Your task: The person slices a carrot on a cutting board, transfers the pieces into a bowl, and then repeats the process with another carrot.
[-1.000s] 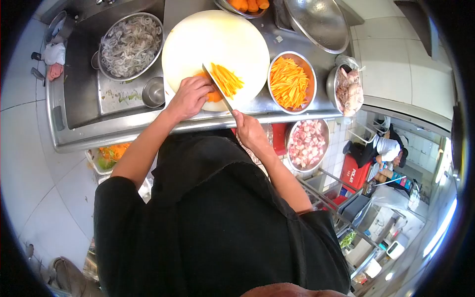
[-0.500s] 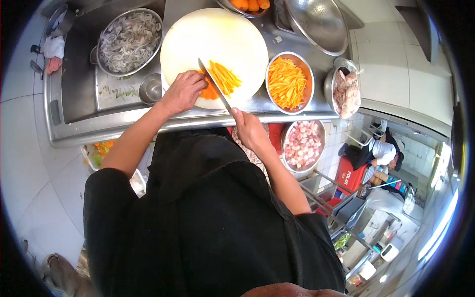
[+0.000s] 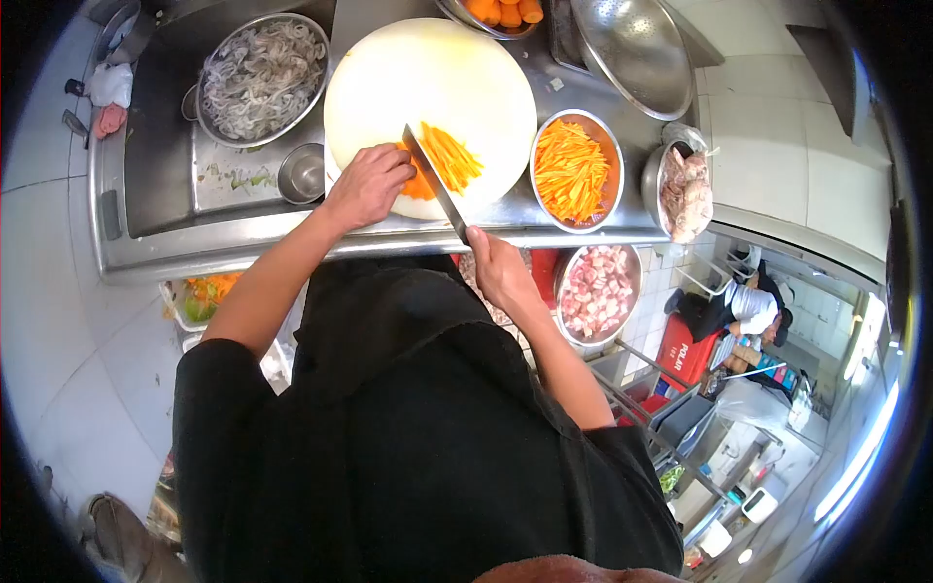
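Note:
My right hand (image 3: 501, 264) is closed around the handle of a kitchen knife (image 3: 437, 185). The blade slants across the near part of a round, pale cutting board (image 3: 418, 78). On the left of the blade, my left hand (image 3: 371, 185) presses with curled fingers on orange carrot slices (image 3: 418, 188), which it partly covers. Thin carrot strips (image 3: 453, 158) lie in a pile along the blade's right side. To the right of the board, a metal bowl (image 3: 620, 185) is filled with more carrot strips (image 3: 570, 170).
A colander of pale, translucent strips (image 3: 262, 83) and a small metal cup (image 3: 303, 175) sit in the sink (image 3: 160, 185). Whole carrots (image 3: 503, 12), an upturned metal bowl (image 3: 637, 49) and raw meat (image 3: 685, 194) surround the board. Cubed meat (image 3: 596, 291) is below the counter. Another person (image 3: 753, 309) is far right.
The view has shifted slightly, moving the counter rightward in the picture. On the board, the knife tip is a little nearer to me. Both hands keep their hold.

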Demonstrator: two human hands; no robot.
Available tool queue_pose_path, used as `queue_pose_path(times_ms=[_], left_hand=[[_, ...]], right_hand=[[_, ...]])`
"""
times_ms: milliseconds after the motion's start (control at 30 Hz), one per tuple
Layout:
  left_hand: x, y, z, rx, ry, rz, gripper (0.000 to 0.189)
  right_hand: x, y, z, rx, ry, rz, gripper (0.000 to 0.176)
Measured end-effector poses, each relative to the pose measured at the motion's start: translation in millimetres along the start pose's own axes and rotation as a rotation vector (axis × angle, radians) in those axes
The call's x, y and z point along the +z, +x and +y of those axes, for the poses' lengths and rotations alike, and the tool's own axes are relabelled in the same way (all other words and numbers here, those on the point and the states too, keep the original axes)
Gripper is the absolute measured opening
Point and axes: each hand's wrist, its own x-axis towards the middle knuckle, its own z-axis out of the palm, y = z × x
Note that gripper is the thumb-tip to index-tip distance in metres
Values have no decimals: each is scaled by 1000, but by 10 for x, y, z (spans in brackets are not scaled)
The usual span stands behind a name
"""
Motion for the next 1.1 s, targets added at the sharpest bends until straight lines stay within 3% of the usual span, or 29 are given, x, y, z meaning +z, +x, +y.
queue_pose_path(times_ms=[100,233,333,633,833,933,1100], left_hand=[[15,12,-28,14,2,22,25],[-11,17,0,5,-32,-12,28],[-51,-24,7,9,-45,107,28],[-128,-2,-68,51,-23,-65,27],[-108,13,-71,46,2,-77,28],[-69,-19,-73,49,-7,3,27],[-84,-7,-91,43,-42,-62,27]], right_hand=[[260,173,133,16,-105,-25,62],[276,262,52,22,33,-3,61],[258,271,56,-20,5,19,62],[-9,176,-211,23,-13,-15,66],[-28,-64,-123,97,-52,-83,65],[166,70,3,63,-102,-67,65],[189,205,-58,-5,-45,-5,63]])
